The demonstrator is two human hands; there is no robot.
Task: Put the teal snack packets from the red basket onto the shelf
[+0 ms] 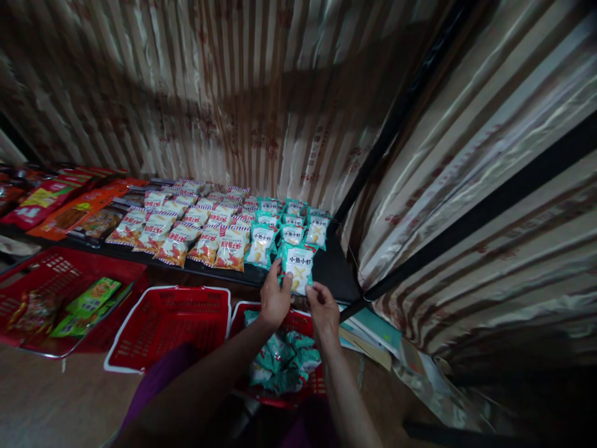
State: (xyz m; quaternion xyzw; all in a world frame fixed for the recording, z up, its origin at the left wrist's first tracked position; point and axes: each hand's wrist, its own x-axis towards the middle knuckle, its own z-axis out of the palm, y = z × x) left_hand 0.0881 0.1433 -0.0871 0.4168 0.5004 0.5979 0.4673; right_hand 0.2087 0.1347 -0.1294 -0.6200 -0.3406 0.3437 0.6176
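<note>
Between my two hands is a teal and white snack bag (299,264), its printed front facing up, at the front edge of the black shelf (342,264). My left hand (276,297) pinches the bag's lower left side, thumb on its front. The fingers of my right hand (323,306) close on its lower right corner. Rows of matching teal bags (262,244) stand just behind and to the left of it. Below my forearms, a red basket (237,320) holds several more teal bags (282,354), heaped loosely and partly hidden by my left arm.
Red and white snack bags (233,247) fill the shelf's middle, with orange packets (74,214) further left. An empty red basket (172,317) and another basket (135,274) with green packets (93,298) stand on the floor. Black poles (380,149) and striped curtain (261,93) bound the right and back.
</note>
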